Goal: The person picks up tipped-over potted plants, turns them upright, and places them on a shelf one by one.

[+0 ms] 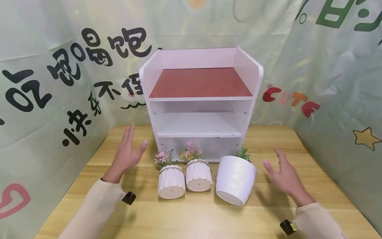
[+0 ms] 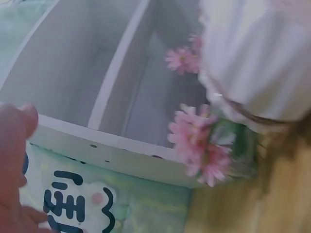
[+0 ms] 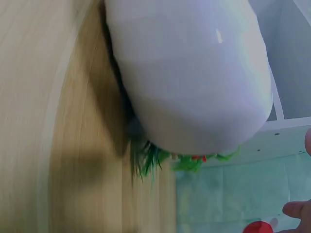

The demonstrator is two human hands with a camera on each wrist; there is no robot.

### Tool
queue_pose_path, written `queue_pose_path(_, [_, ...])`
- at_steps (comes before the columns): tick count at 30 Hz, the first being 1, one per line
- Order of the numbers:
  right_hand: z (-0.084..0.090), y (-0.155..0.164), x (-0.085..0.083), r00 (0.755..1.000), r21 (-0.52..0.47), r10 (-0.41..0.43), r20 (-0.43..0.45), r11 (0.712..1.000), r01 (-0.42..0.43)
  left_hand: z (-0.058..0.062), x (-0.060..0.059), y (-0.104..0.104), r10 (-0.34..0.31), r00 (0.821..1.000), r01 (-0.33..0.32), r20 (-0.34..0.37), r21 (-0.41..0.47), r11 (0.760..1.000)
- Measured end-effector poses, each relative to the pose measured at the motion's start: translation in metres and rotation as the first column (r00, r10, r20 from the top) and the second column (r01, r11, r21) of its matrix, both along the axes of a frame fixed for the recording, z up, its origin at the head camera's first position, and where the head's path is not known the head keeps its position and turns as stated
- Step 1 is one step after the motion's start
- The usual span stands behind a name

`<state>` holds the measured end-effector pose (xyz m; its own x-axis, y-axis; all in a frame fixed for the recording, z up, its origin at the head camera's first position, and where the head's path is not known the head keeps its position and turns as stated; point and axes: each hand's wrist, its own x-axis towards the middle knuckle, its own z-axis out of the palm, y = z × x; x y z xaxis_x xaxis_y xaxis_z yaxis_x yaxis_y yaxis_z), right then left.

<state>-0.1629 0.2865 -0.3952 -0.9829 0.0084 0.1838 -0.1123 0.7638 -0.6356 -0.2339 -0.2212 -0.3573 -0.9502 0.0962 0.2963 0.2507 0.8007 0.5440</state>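
Note:
Three white pots lie tipped toward me on the wooden table (image 1: 191,219) in front of a white shelf unit (image 1: 200,99). Two are small ribbed pots (image 1: 171,182) (image 1: 198,175) with pink flowers (image 2: 201,145). The third is a larger smooth pot (image 1: 235,179) (image 3: 194,77) with green leaves (image 3: 160,158). My left hand (image 1: 127,153) hovers open left of the ribbed pots, fingers spread, holding nothing. My right hand (image 1: 283,176) hovers open right of the smooth pot, holding nothing.
The shelf unit has a red-brown top tray (image 1: 200,83) and two open compartments below. Printed green cloth (image 1: 59,83) walls the table on the left, back and right. Bare wood lies in front of the pots.

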Motion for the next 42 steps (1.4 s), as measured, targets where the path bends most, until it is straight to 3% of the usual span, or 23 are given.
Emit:
queue_pose_path(3, [-0.002,-0.007,0.0,0.996,-0.099,0.01,0.087,0.995,-0.001,0.006,-0.015,0.006,-0.047,0.999,0.047,-0.011,0.112,0.993])
queue_pose_path(6, [-0.003,-0.016,-0.002,0.985,-0.235,0.046,0.164,0.972,-0.006,0.012,-0.029,0.013,-0.094,0.995,0.095,-0.017,0.225,0.97])
queue_pose_path(10, [-0.007,-0.026,-0.004,0.968,-0.417,0.107,0.227,0.909,-0.003,0.017,-0.045,0.024,-0.152,0.988,0.155,-0.037,0.335,0.929])
queue_pose_path(14, [-0.01,-0.037,-0.004,0.95,-0.543,0.137,0.282,0.839,0.04,0.02,-0.058,0.034,-0.212,0.971,0.238,-0.109,0.419,0.876])
queue_pose_path(17, [-0.011,-0.043,-0.006,0.939,-0.582,0.139,0.314,0.81,0.075,0.027,-0.061,0.041,-0.267,0.949,0.316,-0.17,0.481,0.818])
queue_pose_path(20, [-0.012,-0.048,-0.008,0.927,-0.602,0.146,0.347,0.792,0.101,0.039,-0.055,0.049,-0.282,0.943,0.332,-0.175,0.515,0.79])
queue_pose_path(23, [-0.013,-0.052,-0.008,0.911,-0.623,0.161,0.381,0.773,0.124,0.041,-0.055,0.053,-0.255,0.955,0.296,-0.151,0.513,0.805])
queue_pose_path(28, [-0.018,-0.057,-0.007,0.9,-0.62,0.155,0.407,0.77,0.148,0.03,-0.073,0.055,-0.199,0.973,0.232,-0.118,0.496,0.837])
queue_pose_path(34, [-0.021,-0.06,-0.006,0.904,-0.641,0.151,0.399,0.751,0.158,0.025,-0.082,0.057,-0.171,0.982,0.188,-0.08,0.512,0.838])
queue_pose_path(42, [-0.025,-0.061,-0.001,0.901,-0.672,0.16,0.404,0.719,0.174,0.02,-0.081,0.061,-0.132,0.991,0.121,-0.017,0.528,0.841])
